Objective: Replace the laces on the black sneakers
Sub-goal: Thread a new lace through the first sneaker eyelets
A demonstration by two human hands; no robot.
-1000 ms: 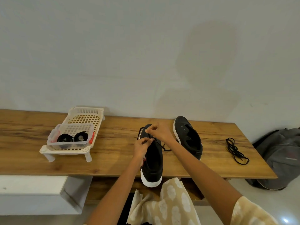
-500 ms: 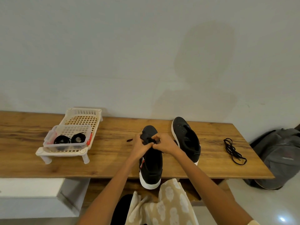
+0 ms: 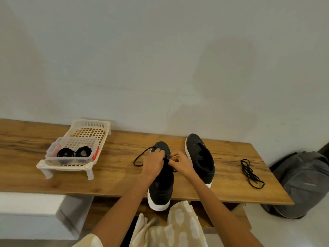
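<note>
**Lacing at the near sneaker**

The black white-soled sneaker (image 3: 161,186) overhung the wooden table's (image 3: 114,177) front edge. The left hand (image 3: 154,164) and right hand (image 3: 180,163) pinched its thin black lace (image 3: 140,155). The second black sneaker (image 3: 200,157) stood beside it; a loose black lace (image 3: 250,172) lay rightward, a cream plastic rack (image 3: 85,132) leftward, below a pale wall (image 3: 160,59).

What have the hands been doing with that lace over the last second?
Both hands, left and right, dropped from above the near sneaker to its eyelets, pinching the lace, whose loop now trails out to the left. The other sneaker, loose lace and tray stayed put.
</note>
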